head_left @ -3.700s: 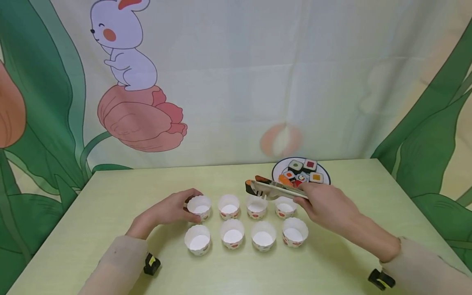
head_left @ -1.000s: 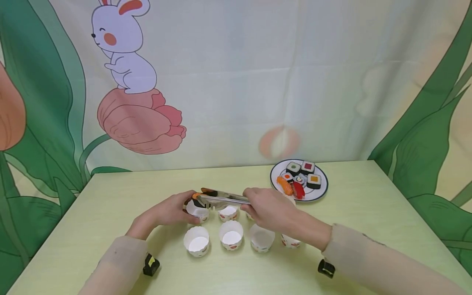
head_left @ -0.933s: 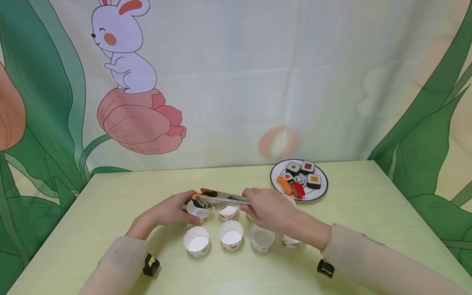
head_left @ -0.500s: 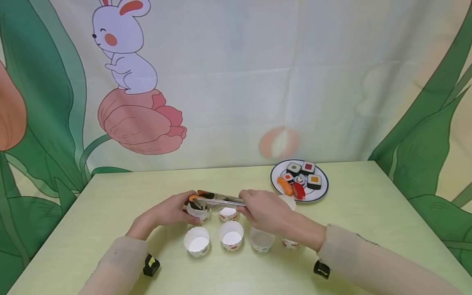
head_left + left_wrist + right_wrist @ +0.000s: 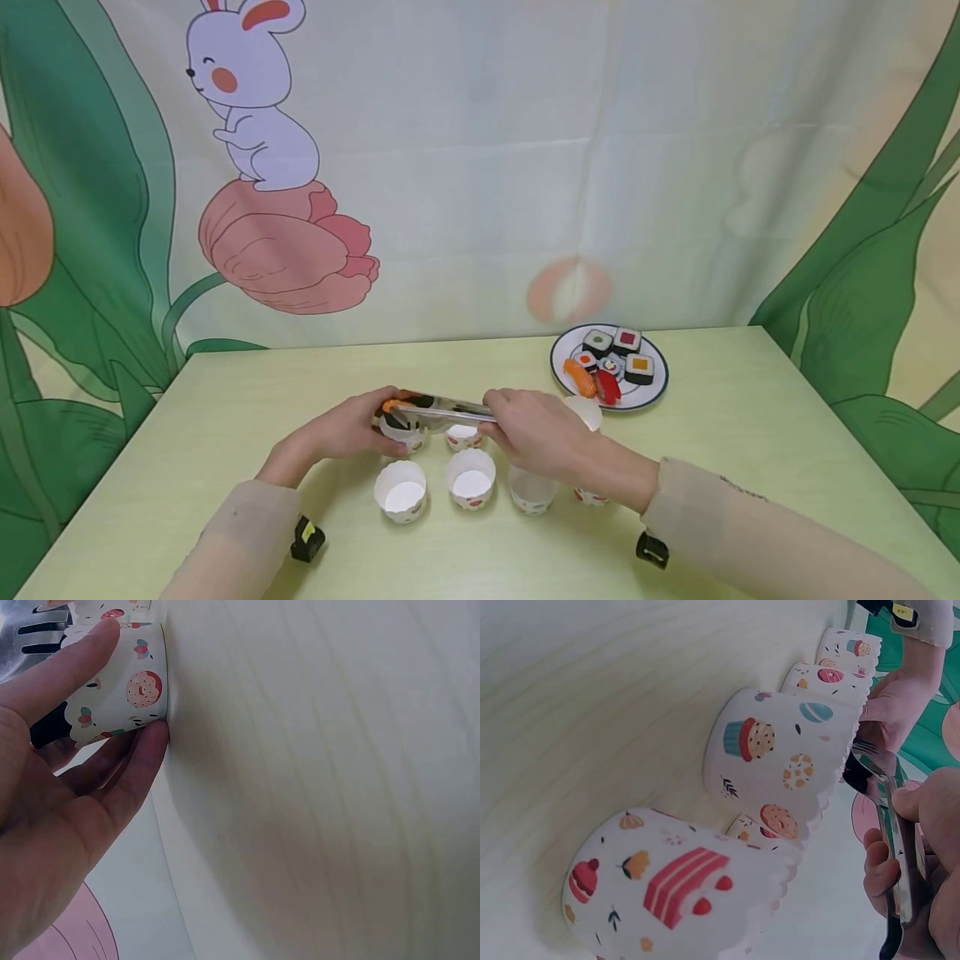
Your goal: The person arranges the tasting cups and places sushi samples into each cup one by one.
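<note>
Pinching white printed paper cup (image 5: 124, 682), left hand (image 5: 348, 429), toward pale-green table's (image 5: 225, 475) far edge; probably light, crushable: grip low. Clasping silver metal tongs (image 5: 446, 410), right hand (image 5: 540, 435).

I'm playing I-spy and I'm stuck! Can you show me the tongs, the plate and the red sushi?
Tongs (image 5: 453, 412): head view, on the metal arm.
Plate (image 5: 645, 393): head view, on the bare white part near the rim.
Red sushi (image 5: 607, 387): head view, middle of its red top.
</note>
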### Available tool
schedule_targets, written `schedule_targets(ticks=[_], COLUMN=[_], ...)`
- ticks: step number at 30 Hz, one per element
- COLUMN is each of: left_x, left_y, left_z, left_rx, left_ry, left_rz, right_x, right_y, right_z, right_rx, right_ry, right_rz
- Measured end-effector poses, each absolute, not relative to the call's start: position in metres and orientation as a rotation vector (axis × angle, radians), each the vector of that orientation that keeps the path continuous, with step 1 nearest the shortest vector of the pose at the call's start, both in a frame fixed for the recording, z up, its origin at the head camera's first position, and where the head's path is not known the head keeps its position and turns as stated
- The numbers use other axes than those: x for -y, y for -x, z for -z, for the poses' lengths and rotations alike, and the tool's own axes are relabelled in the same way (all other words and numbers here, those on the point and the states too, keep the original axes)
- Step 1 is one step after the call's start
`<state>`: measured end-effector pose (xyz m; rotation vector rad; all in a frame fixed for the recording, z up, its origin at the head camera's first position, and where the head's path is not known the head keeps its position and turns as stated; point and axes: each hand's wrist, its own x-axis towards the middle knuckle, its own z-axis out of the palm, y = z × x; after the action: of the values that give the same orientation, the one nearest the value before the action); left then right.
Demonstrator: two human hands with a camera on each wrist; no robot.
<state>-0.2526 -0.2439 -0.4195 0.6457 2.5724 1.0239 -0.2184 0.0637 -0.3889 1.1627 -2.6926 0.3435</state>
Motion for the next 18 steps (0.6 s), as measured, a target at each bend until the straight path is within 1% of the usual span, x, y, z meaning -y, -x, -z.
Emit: schedule_targets(ticks=[7,18], left_x=[0.2439,0.2413], left_y=[0.2528,0.2535], left_z=[0.4195,0.4199], left_rx=[-2.558,-2.582], left_ry=[-0.661,-0.616], left_rz=[-1.046,-1.017], right_x=[-0.0614,-0.0619], right_y=[0.2176,0.2161], right_z=[0.3910,0.3898], right_rx=[2.699,2.712], right_ry=[-1.159,-1.136], right_rz=[-0.355,-0.355])
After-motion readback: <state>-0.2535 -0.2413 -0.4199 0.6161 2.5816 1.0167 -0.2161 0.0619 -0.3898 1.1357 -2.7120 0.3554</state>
